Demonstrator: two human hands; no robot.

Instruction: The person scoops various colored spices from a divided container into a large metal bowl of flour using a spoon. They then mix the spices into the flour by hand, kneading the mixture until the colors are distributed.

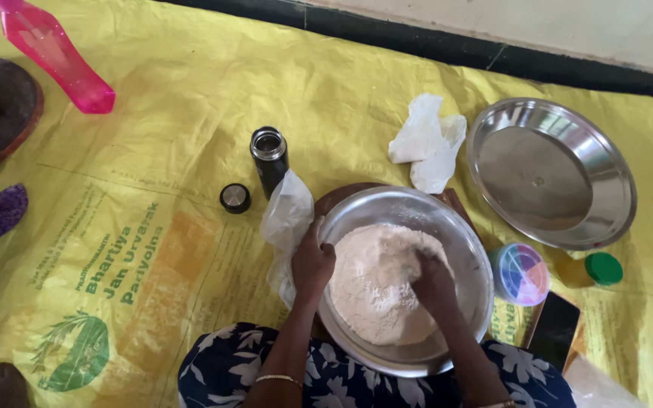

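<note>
**Two hands at the flour bowl**

On the yellow mat (190, 98) we see one big steel bowl (462, 242), and everything else sits around it. We count two hands, one bowl, one steel plate (552, 172), one black flask (270, 159), one flask cap (234, 198) and one pink bottle (54, 57).

Inside the bowl is a heap of white flour (372, 283). Our right hand (434, 283) is down in the flour with its fingers curled into it. Our left hand (311, 261) grips the bowl's left rim, beside a clear plastic bag (285, 215).

Up and right of the bowl, the plate has nothing in it. Just right of the bowl stands a round box with coloured parts (521, 273). Up and left of the bowl, the flask stands open, its cap beside it.

Far left of the bowl, the mat has lots of bare room. Past the plate, a black strip (432, 45) runs along the mat's far edge.
</note>
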